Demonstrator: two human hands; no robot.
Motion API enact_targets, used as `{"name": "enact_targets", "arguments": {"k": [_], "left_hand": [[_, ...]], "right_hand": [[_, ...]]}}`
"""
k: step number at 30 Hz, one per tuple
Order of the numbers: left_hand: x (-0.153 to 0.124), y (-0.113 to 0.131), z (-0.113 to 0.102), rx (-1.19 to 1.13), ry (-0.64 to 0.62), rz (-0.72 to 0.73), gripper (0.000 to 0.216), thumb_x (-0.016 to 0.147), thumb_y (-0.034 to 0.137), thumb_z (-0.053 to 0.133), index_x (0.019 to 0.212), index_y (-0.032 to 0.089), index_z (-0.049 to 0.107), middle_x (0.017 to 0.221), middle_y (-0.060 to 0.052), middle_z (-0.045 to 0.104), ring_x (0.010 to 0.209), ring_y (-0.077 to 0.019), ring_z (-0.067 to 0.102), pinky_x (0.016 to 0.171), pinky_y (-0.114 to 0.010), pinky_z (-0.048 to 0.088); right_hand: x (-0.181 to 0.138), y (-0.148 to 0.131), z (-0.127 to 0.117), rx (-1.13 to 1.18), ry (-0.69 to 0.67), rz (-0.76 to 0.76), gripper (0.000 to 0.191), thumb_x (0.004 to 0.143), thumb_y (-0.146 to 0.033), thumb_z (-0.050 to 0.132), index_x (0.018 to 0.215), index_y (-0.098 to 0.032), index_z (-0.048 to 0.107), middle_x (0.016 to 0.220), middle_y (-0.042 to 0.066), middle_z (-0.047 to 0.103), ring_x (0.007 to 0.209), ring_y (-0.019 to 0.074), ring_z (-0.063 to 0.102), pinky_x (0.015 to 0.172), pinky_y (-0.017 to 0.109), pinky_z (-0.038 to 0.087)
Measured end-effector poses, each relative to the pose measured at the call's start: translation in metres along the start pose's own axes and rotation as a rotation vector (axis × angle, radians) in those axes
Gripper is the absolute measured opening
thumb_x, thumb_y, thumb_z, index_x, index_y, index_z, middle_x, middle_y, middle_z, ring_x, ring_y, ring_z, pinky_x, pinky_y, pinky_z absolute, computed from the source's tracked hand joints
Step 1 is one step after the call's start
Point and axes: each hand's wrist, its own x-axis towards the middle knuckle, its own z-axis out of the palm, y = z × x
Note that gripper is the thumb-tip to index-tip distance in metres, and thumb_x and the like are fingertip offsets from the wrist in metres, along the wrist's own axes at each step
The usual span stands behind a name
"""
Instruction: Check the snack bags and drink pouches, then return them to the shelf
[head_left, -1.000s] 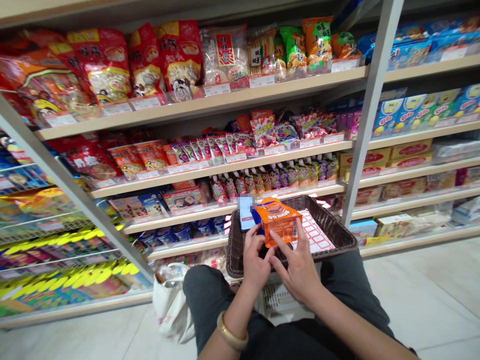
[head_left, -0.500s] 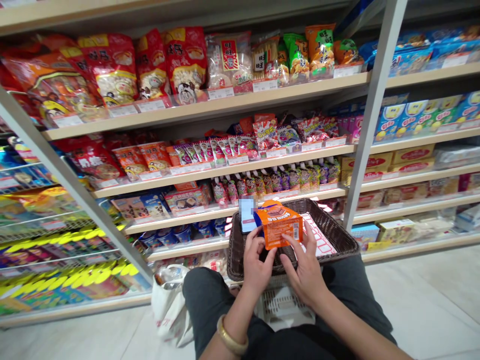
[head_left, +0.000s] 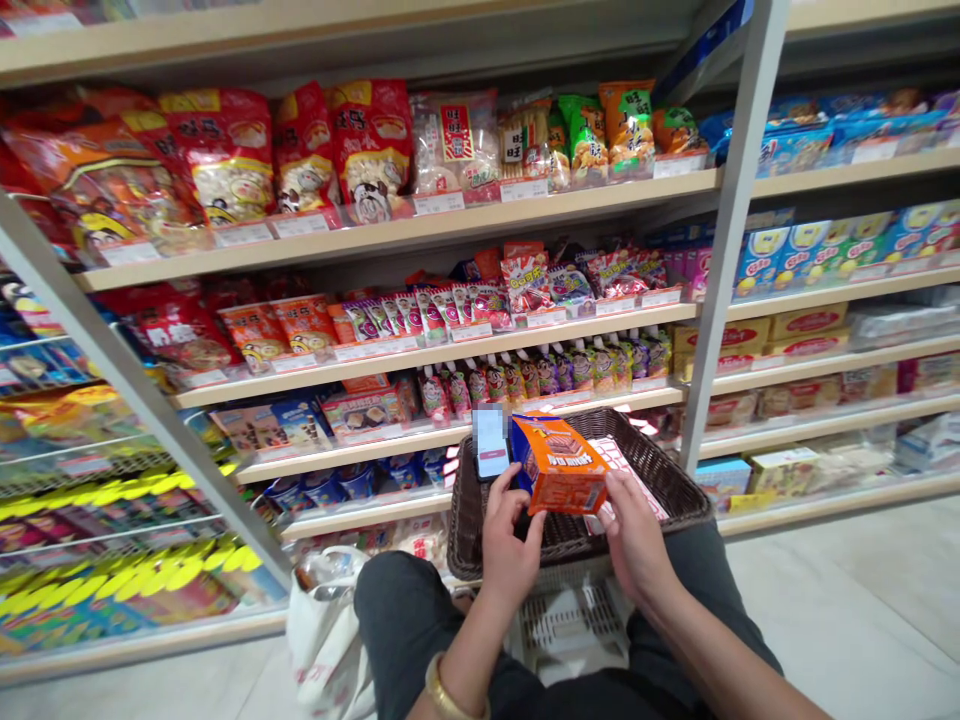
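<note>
Between my two hands is an orange and blue snack box (head_left: pixel 566 460), held above a dark brown woven basket (head_left: pixel 679 490). My left hand (head_left: pixel 510 540) grips its left side and lower edge with thumb and fingers. At the box's lower right corner, the fingers of my right hand (head_left: pixel 634 525) close on the edge. The box's front, with a picture of layered wafers, tilts up toward me. A phone (head_left: pixel 491 443) with a lit screen leans at the basket's left side. Inside the basket, partly behind the box, lies a white sheet with red outlines (head_left: pixel 626 470).
Shelves (head_left: pixel 420 225) of packaged snacks span the view ahead, with a grey upright post (head_left: pixel 731 230) at right. A white bag (head_left: pixel 326 630) stands on the floor by my left knee. Below the basket is a pale plastic stool or crate (head_left: pixel 574 620).
The box has turned so its wafer-picture front shows more. My right hand has moved from the box's lower face to its right corner. The view has shifted slightly.
</note>
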Motion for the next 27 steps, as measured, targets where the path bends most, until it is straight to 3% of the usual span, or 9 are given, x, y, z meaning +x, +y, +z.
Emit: {"name": "enact_targets", "arguments": {"k": [3,6,16,27], "left_hand": [[0.000,-0.004,0.002,-0.042,0.021,-0.036,0.003,0.083,0.016,0.059,0.083,0.020,0.059,0.136,-0.015,0.051,0.124,-0.0272,0.054,0.092,-0.040,0.053],[0.000,-0.006,0.004,-0.125,0.048,-0.100,0.005,0.083,0.017,0.058,0.085,0.020,0.061,0.136,-0.014,0.048,0.130,-0.0274,0.051,0.096,-0.040,0.053],[0.007,-0.002,0.004,-0.305,0.021,-0.260,0.016,0.080,0.021,0.060,0.094,0.019,0.066,0.135,-0.013,0.043,0.118,-0.0242,0.059,0.094,-0.038,0.055],[0.005,-0.003,-0.008,-0.357,0.021,-0.107,0.033,0.092,0.046,0.049,0.102,0.019,0.065,0.133,-0.015,0.054,0.130,-0.0296,0.048,0.111,-0.047,0.036]], "right_hand": [[-0.001,-0.002,0.001,0.012,-0.004,-0.002,0.024,0.073,-0.043,0.072,0.084,-0.027,0.057,0.082,-0.001,0.067,0.073,0.0183,0.063,0.058,0.027,0.049],[-0.001,0.002,-0.002,0.019,-0.036,-0.002,0.019,0.072,-0.036,0.070,0.082,-0.026,0.057,0.082,-0.001,0.066,0.076,0.0192,0.063,0.064,0.029,0.050],[-0.001,0.020,-0.012,-0.187,-0.105,-0.203,0.018,0.071,-0.027,0.068,0.081,-0.024,0.053,0.088,-0.001,0.061,0.085,0.0196,0.056,0.076,0.031,0.046],[-0.004,0.028,-0.020,-0.291,-0.235,-0.366,0.017,0.078,-0.027,0.065,0.090,-0.024,0.053,0.112,0.006,0.061,0.106,0.0244,0.057,0.093,0.038,0.045]]}}
